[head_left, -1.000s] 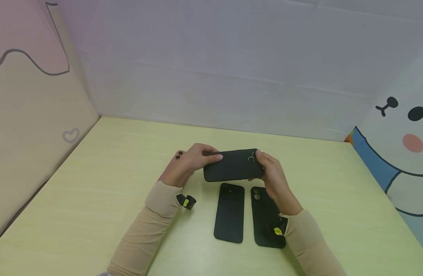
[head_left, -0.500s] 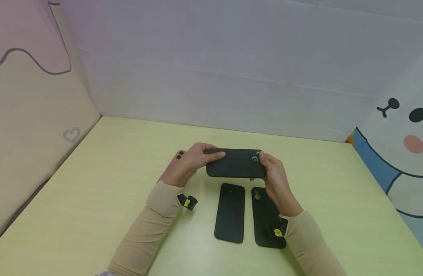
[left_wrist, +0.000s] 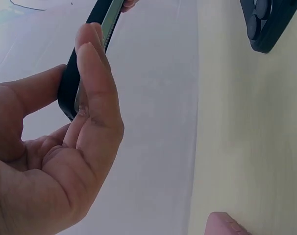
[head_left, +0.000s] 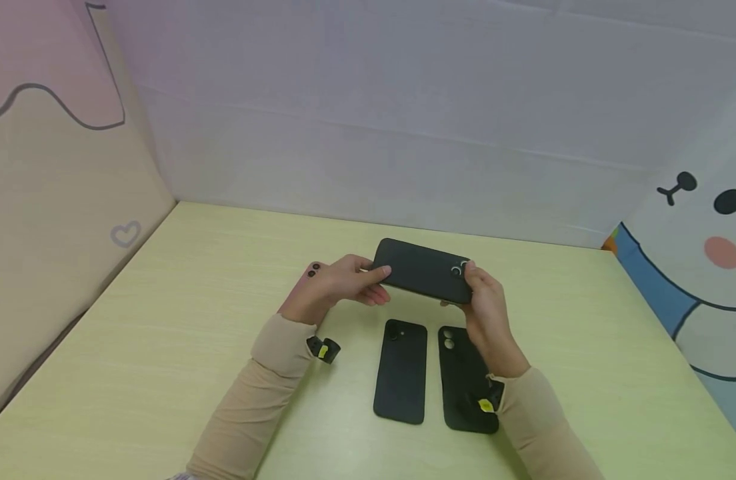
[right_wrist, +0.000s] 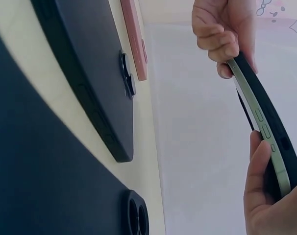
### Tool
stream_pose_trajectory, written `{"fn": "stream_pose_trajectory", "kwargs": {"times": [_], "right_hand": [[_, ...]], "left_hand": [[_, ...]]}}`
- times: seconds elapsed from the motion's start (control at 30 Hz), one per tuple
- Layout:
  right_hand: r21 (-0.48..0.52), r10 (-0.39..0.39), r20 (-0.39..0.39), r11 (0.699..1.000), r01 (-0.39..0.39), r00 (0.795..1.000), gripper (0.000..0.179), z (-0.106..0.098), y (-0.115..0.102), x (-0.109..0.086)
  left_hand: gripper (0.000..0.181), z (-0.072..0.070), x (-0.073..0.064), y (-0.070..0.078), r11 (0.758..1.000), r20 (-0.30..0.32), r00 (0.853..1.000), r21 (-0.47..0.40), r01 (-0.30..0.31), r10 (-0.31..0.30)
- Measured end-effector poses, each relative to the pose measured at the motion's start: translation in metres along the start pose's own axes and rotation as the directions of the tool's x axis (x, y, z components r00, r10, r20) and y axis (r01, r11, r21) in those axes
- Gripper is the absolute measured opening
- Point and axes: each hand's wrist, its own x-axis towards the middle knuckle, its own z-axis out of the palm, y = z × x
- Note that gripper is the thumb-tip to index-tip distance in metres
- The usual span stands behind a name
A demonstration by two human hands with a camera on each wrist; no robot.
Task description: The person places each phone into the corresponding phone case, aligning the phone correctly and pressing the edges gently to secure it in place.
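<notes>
Both hands hold up a phone with a pale green edge [right_wrist: 259, 117], a black phone case [head_left: 425, 270] over its back. My left hand [head_left: 356, 279] pinches the left end between thumb and fingers. At the camera end, my right hand [head_left: 487, 310] grips it, thumb beside the lens rings. In the right wrist view the green side with its buttons shows next to the case wall [right_wrist: 273, 110]; the case does not wrap over that side. Most of the phone's screen is hidden.
On the table [head_left: 164, 347] below lie a dark phone or case [head_left: 400, 373] and, to its right, a black one with two pale camera circles [head_left: 464, 383], partly under the right wrist. A pink phone or case [head_left: 295, 293] lies beneath the left forearm. A pale wall [head_left: 368, 133] stands behind.
The cased phone has moved slightly right and up, and its left end has tilted higher. The left hand's lower fingers now show below the phone's edge. The things on the table have not moved.
</notes>
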Motion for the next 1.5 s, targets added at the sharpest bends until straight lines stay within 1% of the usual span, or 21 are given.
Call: {"fn": "stream_pose_trajectory", "kwargs": {"times": [0.1,0.23,0.33,0.6,0.7,0.77,0.87,0.97,1.07,1.2,1.33,1.4,1.5], "right_hand": [[0.022,0.009,0.023,1.000,-0.009,1.000,0.028,-0.0012,0.0002,0.0005],[0.033,0.018,0.053,0.999,-0.019,0.998,0.026,-0.0022,0.0002,0.0007],[0.024,0.016,0.066,1.000,-0.017,0.998,0.026,-0.0021,-0.0004,0.0005],[-0.009,0.029,0.056,1.000,-0.029,0.998,0.027,-0.0011,-0.0012,-0.0001],[-0.025,0.028,0.061,0.999,-0.027,0.998,0.029,-0.0008,-0.0015,-0.0002],[-0.026,0.029,0.063,0.999,-0.027,0.998,0.030,-0.0006,-0.0017,-0.0006],[-0.020,0.030,0.068,0.999,-0.029,0.997,0.030,-0.0008,-0.0018,-0.0010],[-0.011,0.028,0.076,1.000,-0.027,0.997,0.029,-0.0013,-0.0019,-0.0014],[0.004,0.030,0.084,1.000,-0.031,0.996,0.030,-0.0016,-0.0022,-0.0011],[0.046,0.034,0.104,0.998,-0.039,0.994,0.036,-0.0013,-0.0030,-0.0005],[0.077,0.029,0.150,0.996,-0.041,0.988,0.041,-0.0011,-0.0045,-0.0012],[0.057,0.032,0.189,0.997,-0.044,0.981,0.042,-0.0010,-0.0053,-0.0019],[-0.019,0.053,0.238,0.999,-0.050,0.970,0.039,-0.0009,-0.0057,-0.0027]], "left_hand": [[0.038,-0.0004,0.0001,-0.0003,0.999,-0.025,0.999,0.000,-0.046,0.046],[0.034,-0.0004,-0.0001,0.0001,0.998,-0.065,0.996,-0.024,-0.064,0.062],[0.033,-0.0001,0.0013,-0.0005,0.997,-0.079,0.995,-0.040,-0.066,0.063],[0.029,0.0017,0.0021,-0.0007,0.997,-0.103,0.992,-0.031,-0.076,0.072],[0.033,0.0025,0.0025,-0.0006,0.997,-0.112,0.992,-0.042,-0.068,0.063],[0.039,0.0030,0.0025,-0.0004,0.997,-0.116,0.992,-0.051,-0.062,0.055],[0.042,0.0036,0.0031,-0.0010,0.996,-0.125,0.991,-0.068,-0.051,0.043],[0.044,0.0036,0.0042,-0.0027,0.996,-0.128,0.991,-0.079,-0.050,0.040],[0.041,0.0041,0.0049,-0.0033,0.995,-0.143,0.989,-0.079,-0.057,0.046],[0.031,0.0043,0.0047,-0.0023,0.995,-0.174,0.983,-0.073,-0.074,0.060],[0.029,0.0043,0.0038,-0.0006,0.994,-0.216,0.974,-0.076,-0.084,0.066],[0.029,0.0042,0.0033,0.0001,0.993,-0.238,0.969,-0.081,-0.082,0.061],[0.027,0.0037,0.0027,0.0009,0.993,-0.273,0.961,-0.090,-0.071,0.044]]}}
